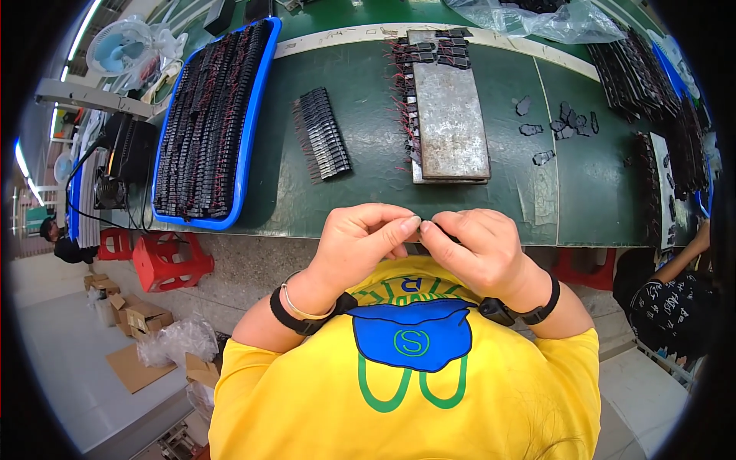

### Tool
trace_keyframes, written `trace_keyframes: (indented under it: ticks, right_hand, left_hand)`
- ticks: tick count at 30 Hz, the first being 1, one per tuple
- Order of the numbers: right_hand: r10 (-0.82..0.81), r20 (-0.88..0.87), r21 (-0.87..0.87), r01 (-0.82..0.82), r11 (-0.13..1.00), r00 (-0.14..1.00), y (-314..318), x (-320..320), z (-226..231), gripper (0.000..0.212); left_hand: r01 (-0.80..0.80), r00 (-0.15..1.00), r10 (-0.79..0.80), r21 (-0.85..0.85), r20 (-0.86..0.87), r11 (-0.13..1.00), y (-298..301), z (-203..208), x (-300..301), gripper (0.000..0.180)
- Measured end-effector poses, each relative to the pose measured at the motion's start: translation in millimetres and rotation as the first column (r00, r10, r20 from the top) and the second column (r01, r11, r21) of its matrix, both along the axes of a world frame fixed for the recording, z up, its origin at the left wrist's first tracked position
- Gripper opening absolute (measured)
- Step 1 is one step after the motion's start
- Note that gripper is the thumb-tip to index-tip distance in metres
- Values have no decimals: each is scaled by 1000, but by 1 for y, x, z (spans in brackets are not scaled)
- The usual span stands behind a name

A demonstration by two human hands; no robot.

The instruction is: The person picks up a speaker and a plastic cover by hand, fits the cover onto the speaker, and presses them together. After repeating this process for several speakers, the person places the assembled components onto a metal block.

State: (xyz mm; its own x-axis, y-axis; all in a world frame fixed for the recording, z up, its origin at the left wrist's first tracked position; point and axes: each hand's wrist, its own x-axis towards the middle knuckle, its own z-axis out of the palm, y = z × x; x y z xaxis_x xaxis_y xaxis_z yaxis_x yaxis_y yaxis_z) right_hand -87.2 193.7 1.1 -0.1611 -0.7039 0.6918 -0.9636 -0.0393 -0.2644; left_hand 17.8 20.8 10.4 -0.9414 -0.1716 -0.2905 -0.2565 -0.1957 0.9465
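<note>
My left hand (363, 239) and my right hand (481, 247) meet in front of my chest, at the near edge of the green table (368, 207). Thumb and fingertips of both are pinched together on something small and dark, mostly hidden by the fingers. Beyond them lies a worn metal plate (452, 123), with black parts with red wires (443, 52) along its far end and left side. Left of the plate is a row of black parts (322, 134) with thin wires. Small flat black pieces (567, 121) are scattered to the right.
A blue tray (244, 180) packed with black wired parts stands at the left, near a fan (123, 47). Stacked black parts (632, 73) and a clear plastic bag (544, 21) are at the far right. Red stools (170, 262) stand below the table. Another person (675, 307) sits at right.
</note>
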Motion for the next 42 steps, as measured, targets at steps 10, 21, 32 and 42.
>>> trace_keyframes:
  ticks: [10, 21, 32, 42]
  right_hand:
    - [54, 7, 17, -54, 998, 999, 1, -1, -1, 31]
    - [93, 94, -81, -85, 993, 991, 1, 0, -9, 30]
    - [-289, 363, 110, 267, 957, 886, 49, -63, 35, 16]
    - [-789, -64, 708, 585, 396, 612, 12, -154, 36, 27]
  left_hand:
    - [111, 989, -116, 54, 96, 992, -13, 5, -3, 18]
    - [127, 990, -135, 152, 49, 980, -18, -6, 4, 15]
    - [110, 993, -100, 177, -60, 978, -25, -16, 4, 11]
    - [139, 987, -121, 171, -108, 976, -24, -21, 0, 11]
